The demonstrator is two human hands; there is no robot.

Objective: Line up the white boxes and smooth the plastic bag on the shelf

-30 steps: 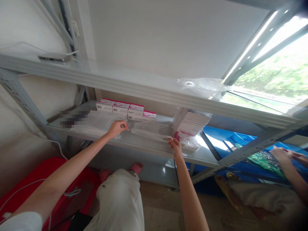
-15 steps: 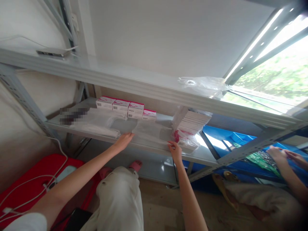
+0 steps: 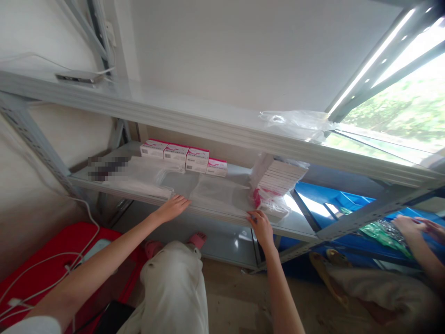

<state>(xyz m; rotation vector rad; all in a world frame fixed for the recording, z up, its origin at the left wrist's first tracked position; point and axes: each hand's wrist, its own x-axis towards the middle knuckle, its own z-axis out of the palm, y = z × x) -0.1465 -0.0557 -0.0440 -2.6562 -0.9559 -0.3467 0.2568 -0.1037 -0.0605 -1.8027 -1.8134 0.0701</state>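
A clear plastic bag [image 3: 217,192] lies flat on the middle shelf between my hands. My left hand [image 3: 173,207] rests at the shelf's front edge beside the bag's left end, fingers stretched out and holding nothing visible. At the bag's lower right corner is my right hand [image 3: 263,227], with its fingers curled in. A small dark spot shows between those fingers, too small to name. Left of the bag lies a pile of flat clear plastic bags [image 3: 146,175]. Several white and pink boxes [image 3: 197,160] stand in a row behind. To the right, a filled plastic bag [image 3: 278,183] holds more such boxes.
The upper shelf [image 3: 194,113] crosses above my hands and carries a crumpled plastic bag [image 3: 295,123] and a flat grey device [image 3: 78,78]. Cables lie over a red stool [image 3: 66,241] at lower left. Another person's hands [image 3: 412,227] are over a blue bin at right.
My left hand has shifted slightly left and down, its fingers flatter. My right hand has moved a little right and down at the bag's corner. The view has shifted slightly.
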